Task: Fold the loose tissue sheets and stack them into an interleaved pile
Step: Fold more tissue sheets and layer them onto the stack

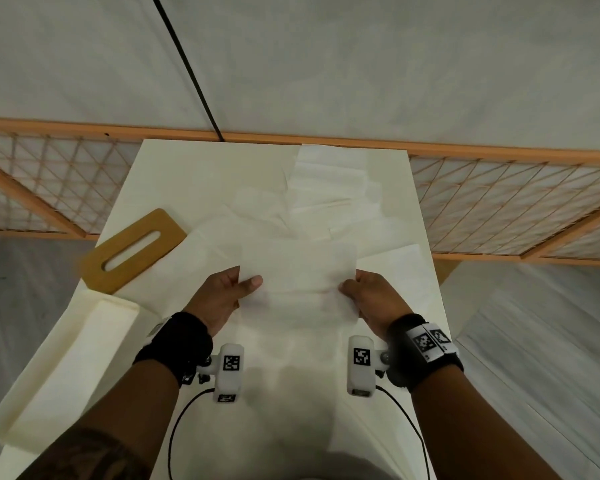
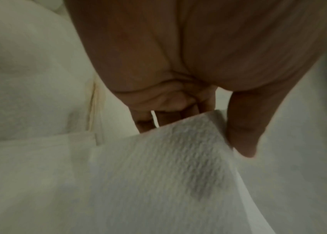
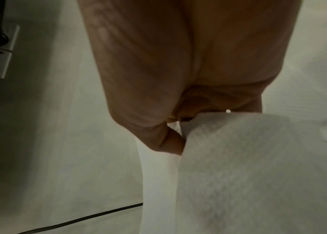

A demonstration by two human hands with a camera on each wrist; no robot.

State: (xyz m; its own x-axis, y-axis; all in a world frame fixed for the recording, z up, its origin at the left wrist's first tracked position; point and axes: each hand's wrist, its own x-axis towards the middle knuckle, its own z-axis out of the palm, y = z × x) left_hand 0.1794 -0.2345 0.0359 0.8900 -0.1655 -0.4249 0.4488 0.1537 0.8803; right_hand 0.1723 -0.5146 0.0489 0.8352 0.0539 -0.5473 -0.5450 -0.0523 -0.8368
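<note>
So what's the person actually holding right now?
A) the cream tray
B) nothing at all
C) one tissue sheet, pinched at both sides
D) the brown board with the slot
C: the left hand and right hand each pinch a side edge of one tissue sheet. The brown board and cream tray lie untouched to the left.

Brown flat board w/ a long slot point(image 1: 134, 250) lies at the table's point(image 1: 174, 174) left edge. Cream tray point(image 1: 63, 372) sits just below it, tilted, hanging off the side. Wood fence w/ mesh point(image 1: 499, 188) stands behind. Thin black cord point(image 1: 187, 69) runs up the wall.
</note>
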